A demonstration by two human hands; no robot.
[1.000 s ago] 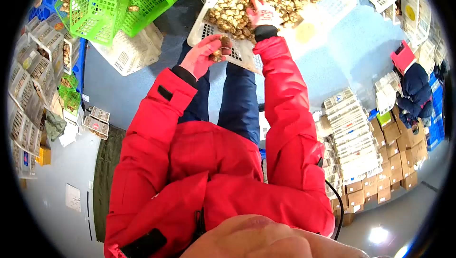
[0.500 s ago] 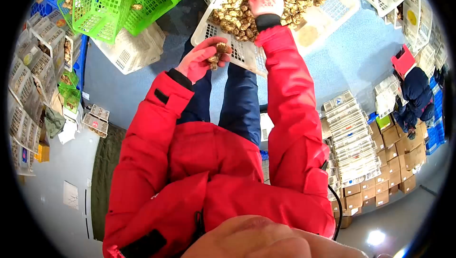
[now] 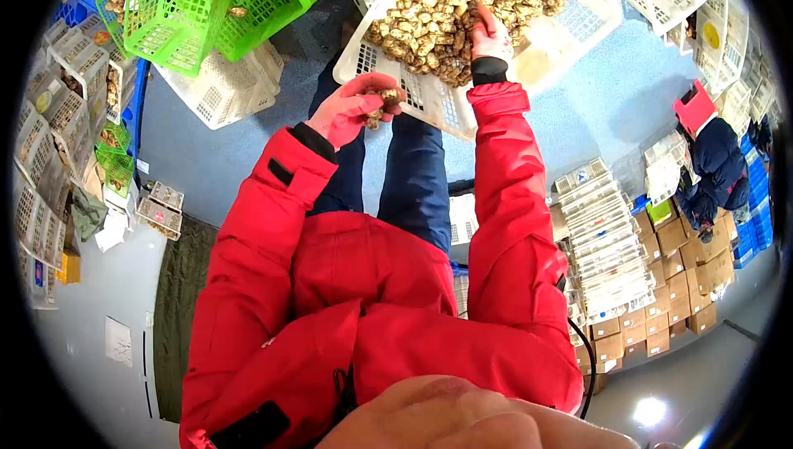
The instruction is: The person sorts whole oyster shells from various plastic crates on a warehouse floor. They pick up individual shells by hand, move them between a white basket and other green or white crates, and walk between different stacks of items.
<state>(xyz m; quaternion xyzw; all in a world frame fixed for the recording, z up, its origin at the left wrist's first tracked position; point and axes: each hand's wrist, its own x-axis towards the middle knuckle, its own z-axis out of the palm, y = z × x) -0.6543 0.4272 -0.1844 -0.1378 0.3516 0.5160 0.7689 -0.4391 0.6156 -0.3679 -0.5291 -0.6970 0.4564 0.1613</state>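
A heap of brown-and-cream mushrooms (image 3: 438,15) lies in a large white plastic crate (image 3: 599,19) tilted in front of me. Over the crate's near left corner, my left hand (image 3: 351,110) is closed around several mushrooms (image 3: 384,106), which show between thumb and fingers. My right hand (image 3: 492,36) is at the near right side of the heap, back of the hand partly turned to me. Its fingers are drawn together on a mushroom at the edge of the pile, and the fingertips are partly hidden.
Bright green crates (image 3: 178,11) stand to the left, above an upturned white crate (image 3: 219,90). Stacked white crates (image 3: 607,242) and cardboard boxes (image 3: 673,284) are at right. A person in dark clothing (image 3: 719,164) is near them. More crates (image 3: 74,110) line the left wall.
My right hand has moved right and nearer across the heap, from spread fingers to fingers drawn together. My left hand stays almost in place, still holding mushrooms.
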